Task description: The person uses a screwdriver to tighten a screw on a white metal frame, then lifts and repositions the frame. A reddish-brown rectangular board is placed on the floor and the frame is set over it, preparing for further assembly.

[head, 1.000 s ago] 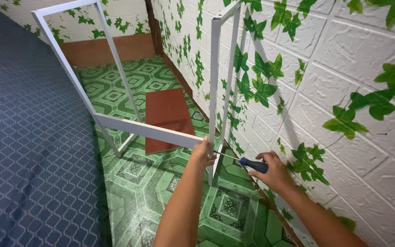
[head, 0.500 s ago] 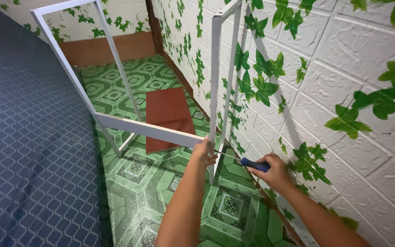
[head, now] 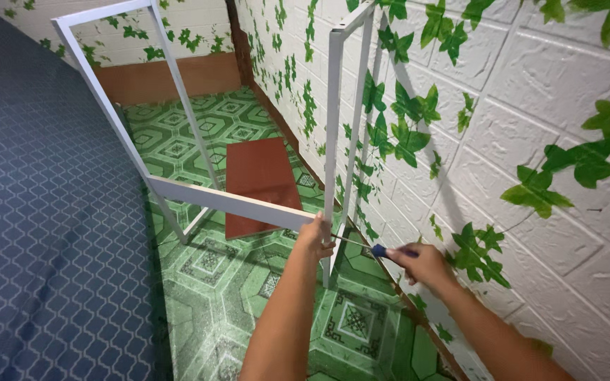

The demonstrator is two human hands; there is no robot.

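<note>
Driving point: screwdriver point(head: 379, 250) with a blue-and-black handle, its thin shaft running left to the joint where the white crossbar point(head: 231, 201) meets the white upright post point(head: 332, 155), low on the frame and just off the wall.
Right hand: right hand point(head: 425, 264) is wrapped shut around the screwdriver handle, fingers curled over it, forearm coming in from the lower right.
Left hand: left hand point(head: 315, 236) is clamped around the end of the crossbar right at the post, thumb and fingers closed on it.
Doing it well: my judgement is that the shaft should stay in line with the screw, pushed firmly while turning, with the left hand pressing the bar flush to the post so the joint does not shift or the tip slip out.
Frame: a second white frame point(head: 107, 92) leans at the far end of the crossbar, near the blue patterned surface point(head: 37, 212) at left.
Surroundings: red-brown board point(head: 259, 183) lies flat on the green tiled floor point(head: 248, 303); white brick-look wall with ivy leaves point(head: 531, 141) at right.
Hard to see: the screw and driver tip are covered by the left hand; the post's foot and the top of the frames are partly out of shot.
</note>
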